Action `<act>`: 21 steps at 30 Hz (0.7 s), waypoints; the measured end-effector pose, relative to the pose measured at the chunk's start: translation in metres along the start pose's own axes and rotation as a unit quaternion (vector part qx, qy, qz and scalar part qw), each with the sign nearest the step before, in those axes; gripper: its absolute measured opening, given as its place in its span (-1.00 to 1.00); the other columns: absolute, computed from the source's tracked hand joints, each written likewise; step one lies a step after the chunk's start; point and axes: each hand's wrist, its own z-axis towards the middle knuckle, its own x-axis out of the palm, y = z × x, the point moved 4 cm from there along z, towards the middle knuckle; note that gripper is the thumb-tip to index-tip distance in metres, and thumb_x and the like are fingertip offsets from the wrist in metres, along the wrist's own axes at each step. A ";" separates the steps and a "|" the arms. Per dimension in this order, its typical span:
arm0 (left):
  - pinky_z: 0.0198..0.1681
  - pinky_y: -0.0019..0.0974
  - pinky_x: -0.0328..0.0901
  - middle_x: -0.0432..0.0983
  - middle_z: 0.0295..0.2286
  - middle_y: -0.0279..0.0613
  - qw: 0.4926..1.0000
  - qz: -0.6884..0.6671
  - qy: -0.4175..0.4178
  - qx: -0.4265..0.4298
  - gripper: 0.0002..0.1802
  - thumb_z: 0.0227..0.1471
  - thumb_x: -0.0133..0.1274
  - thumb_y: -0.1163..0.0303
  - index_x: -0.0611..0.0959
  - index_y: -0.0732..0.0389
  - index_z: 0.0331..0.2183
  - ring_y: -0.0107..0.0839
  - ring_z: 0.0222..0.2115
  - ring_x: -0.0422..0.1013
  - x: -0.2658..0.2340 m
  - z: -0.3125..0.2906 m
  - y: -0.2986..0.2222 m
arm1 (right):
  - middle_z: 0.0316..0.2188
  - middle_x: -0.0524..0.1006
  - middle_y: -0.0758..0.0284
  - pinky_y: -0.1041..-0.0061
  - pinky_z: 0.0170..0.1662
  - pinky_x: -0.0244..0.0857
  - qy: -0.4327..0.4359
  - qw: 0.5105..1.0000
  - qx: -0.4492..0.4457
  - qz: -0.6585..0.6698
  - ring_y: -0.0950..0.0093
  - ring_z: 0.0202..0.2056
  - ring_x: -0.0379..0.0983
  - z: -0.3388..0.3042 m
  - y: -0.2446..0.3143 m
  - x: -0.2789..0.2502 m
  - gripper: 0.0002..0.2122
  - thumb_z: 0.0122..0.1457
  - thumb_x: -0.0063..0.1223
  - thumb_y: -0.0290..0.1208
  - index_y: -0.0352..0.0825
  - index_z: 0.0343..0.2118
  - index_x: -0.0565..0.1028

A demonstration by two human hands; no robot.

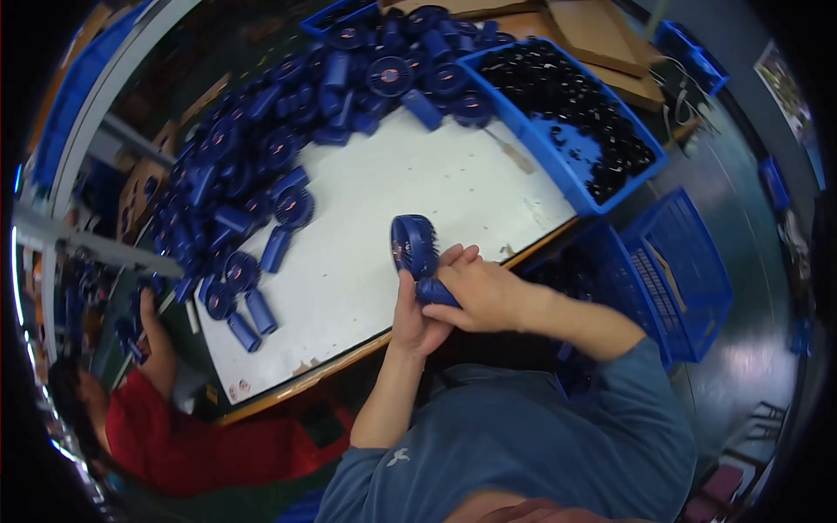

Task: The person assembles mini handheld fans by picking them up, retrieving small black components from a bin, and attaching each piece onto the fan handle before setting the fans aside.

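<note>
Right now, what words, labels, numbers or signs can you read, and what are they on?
No words or numbers can be read.
Blue shirt: a pale mark, no readable letters.
Wall poster: too small and blurred.
Held blue fan: no readable text.

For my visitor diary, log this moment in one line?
left hand: against handheld fan; right hand: gripping its handle; white table: navy fans piled; blue bin: small black parts
</note>
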 end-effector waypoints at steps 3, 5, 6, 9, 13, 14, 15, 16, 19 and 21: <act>0.28 -0.08 0.05 0.27 0.14 0.05 0.996 0.090 -0.006 -0.027 -0.23 0.11 0.12 0.02 0.29 0.33 0.17 -0.13 0.15 0.26 -0.016 -0.001 0.009 | -0.39 0.60 0.07 0.29 -0.21 0.42 0.184 0.979 0.020 0.086 0.18 -0.29 0.57 0.006 -0.026 -0.062 -0.62 0.20 0.05 -0.12 -0.43 -0.23 0.53; 0.21 0.02 0.19 0.38 0.03 0.07 0.998 0.053 -0.028 -0.029 -0.29 0.08 0.20 0.21 0.30 0.32 0.14 -0.12 0.05 0.36 -0.011 -0.002 0.007 | -0.35 0.61 0.08 0.35 -0.22 0.42 0.009 0.988 0.153 -0.013 0.25 -0.33 0.57 0.010 -0.098 -0.122 -0.76 0.18 0.06 -0.32 -0.40 -0.25 0.58; 0.15 0.07 0.26 0.41 -0.05 0.07 0.998 0.051 -0.033 -0.013 -0.30 0.07 0.20 0.26 0.30 0.31 0.14 -0.13 -0.02 0.40 -0.013 -0.004 0.005 | -0.34 0.60 0.07 0.33 -0.20 0.43 -0.130 0.966 0.203 -0.097 0.21 -0.31 0.57 0.012 -0.139 -0.151 -0.79 0.13 0.10 -0.38 -0.40 -0.24 0.57; -0.14 -0.02 0.50 0.45 -0.27 -0.01 0.998 0.055 -0.035 0.018 -0.32 0.04 0.21 0.42 0.27 0.30 0.13 -0.19 -0.19 0.47 -0.003 -0.008 -0.001 | -0.35 0.59 0.04 0.27 -0.14 0.43 -0.212 0.921 0.249 -0.210 0.15 -0.25 0.56 -0.008 -0.253 -0.172 -0.83 0.06 0.11 -0.48 -0.42 -0.29 0.56; -0.50 -0.30 0.53 0.43 -0.36 -0.09 0.994 0.098 -0.028 0.038 -0.43 0.03 0.17 0.54 0.34 0.33 0.07 -0.25 -0.29 0.46 -0.008 -0.019 -0.014 | -0.27 0.59 0.03 0.27 -0.08 0.42 -0.199 0.912 0.303 -0.192 0.12 -0.21 0.55 -0.015 -0.304 -0.170 -0.78 0.04 0.11 -0.51 -0.39 -0.22 0.57; -0.51 -0.36 0.51 0.44 -0.38 -0.11 0.989 0.137 -0.045 0.039 -0.50 0.04 0.16 0.54 0.39 0.35 0.02 -0.34 -0.35 0.46 -0.014 -0.024 -0.017 | -0.30 0.60 0.05 0.32 -0.12 0.43 -0.247 0.919 0.276 -0.133 0.19 -0.24 0.57 -0.010 -0.284 -0.175 -0.79 0.05 0.10 -0.54 -0.42 -0.22 0.57; -0.51 -0.36 0.51 0.44 -0.38 -0.11 0.988 0.138 -0.051 0.047 -0.50 0.04 0.16 0.54 0.39 0.35 0.02 -0.34 -0.35 0.46 -0.018 -0.025 -0.019 | -0.33 0.61 0.07 0.38 -0.15 0.44 -0.292 0.921 0.247 -0.072 0.26 -0.28 0.58 -0.005 -0.250 -0.180 -0.79 0.06 0.09 -0.56 -0.44 -0.22 0.57; -0.50 -0.39 0.49 0.45 -0.37 -0.13 0.963 0.243 -0.095 0.062 -0.53 0.05 0.15 0.54 0.41 0.35 0.00 -0.39 -0.38 0.46 -0.025 -0.025 -0.021 | -0.37 0.62 0.16 0.49 -0.21 0.44 -0.276 0.931 0.237 0.006 0.44 -0.33 0.57 0.001 -0.209 -0.177 -0.80 0.11 0.06 -0.57 -0.46 -0.19 0.56; -0.46 -0.46 0.44 0.47 -0.37 -0.19 0.919 0.352 -0.149 0.096 -0.60 0.07 0.15 0.52 0.45 0.37 -0.04 -0.54 -0.45 0.44 -0.017 -0.022 -0.022 | -0.36 0.61 0.26 0.52 -0.24 0.44 -0.026 0.971 0.097 0.215 0.54 -0.34 0.55 0.013 -0.111 -0.116 -0.83 0.16 0.09 -0.51 -0.44 -0.21 0.56; -0.45 -0.47 0.42 0.48 -0.38 -0.21 0.888 0.430 -0.131 0.102 -0.64 0.08 0.15 0.51 0.49 0.36 -0.07 -0.56 -0.48 0.43 -0.007 -0.018 -0.024 | -0.37 0.61 0.25 0.49 -0.22 0.43 0.076 0.974 0.046 0.208 0.51 -0.34 0.55 0.011 -0.048 -0.068 -0.85 0.17 0.08 -0.49 -0.41 -0.24 0.55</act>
